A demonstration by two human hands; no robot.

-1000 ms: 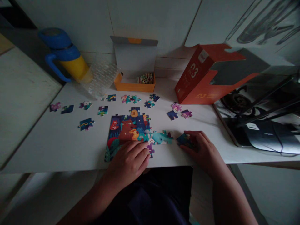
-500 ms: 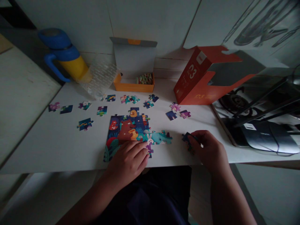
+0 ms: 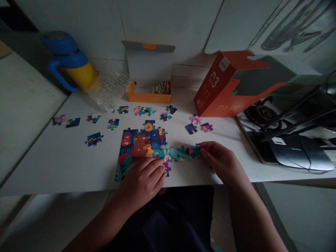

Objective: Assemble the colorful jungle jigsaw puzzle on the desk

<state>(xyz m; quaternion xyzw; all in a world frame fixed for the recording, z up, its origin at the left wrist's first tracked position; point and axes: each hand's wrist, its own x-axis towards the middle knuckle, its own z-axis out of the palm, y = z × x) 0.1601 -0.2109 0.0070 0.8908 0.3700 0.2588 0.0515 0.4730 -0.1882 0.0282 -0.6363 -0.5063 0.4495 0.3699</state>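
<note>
A partly joined jigsaw puzzle (image 3: 139, 142) with a bear and a rabbit lies on the white table. Across its lower part rests my left hand (image 3: 144, 178), fingers stretched out flat and covering some of the picture. A blue puzzle piece (image 3: 195, 150) is pinched in my right hand (image 3: 222, 159), close to the right end of the turquoise row (image 3: 180, 154). I cannot tell whether that piece touches the row. Under my right hand the edge of another piece (image 3: 211, 169) peeks out, mostly hidden.
Several loose pieces (image 3: 113, 124) lie left of and behind the puzzle, and three more (image 3: 195, 119) to the right. Behind stand an open orange box (image 3: 149, 98), a red box (image 3: 215, 87), a blue-yellow flask (image 3: 76, 66) and plastic wrap (image 3: 110, 87). A stove (image 3: 262, 115) borders the right side.
My right hand has moved left with the blue puzzle piece, from the right of the puzzle to the end of the turquoise row. My left hand has stayed in place.
</note>
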